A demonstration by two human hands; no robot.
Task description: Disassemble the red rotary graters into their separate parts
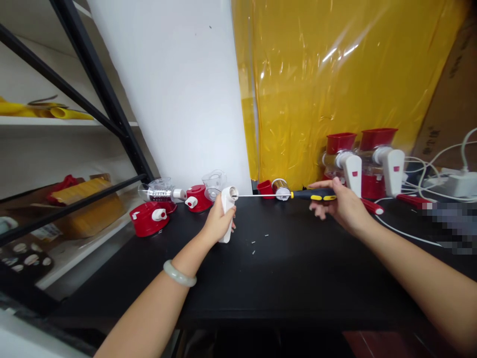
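My left hand [218, 221] is wrapped round a white plastic crank arm [227, 200], its round socket end facing right. My right hand [337, 201] grips the rear of a screwdriver [316, 195] with a black and yellow handle, some fingers spread below it. The long thin shaft lies level, and its tip reaches the socket of the crank arm. Whether a screw sits in that socket cannot be made out. Below the shaft, several small screws [254, 242] lie loose on the black tabletop [290, 283].
Two assembled red and white rotary graters [378, 159] stand at the back right, beside tangled white cables [428, 169]. Red grater bases [149, 219] with clear housings sit at the left. A red cup-like part [265, 189] and a metal grating drum [281, 189] rest at the back.
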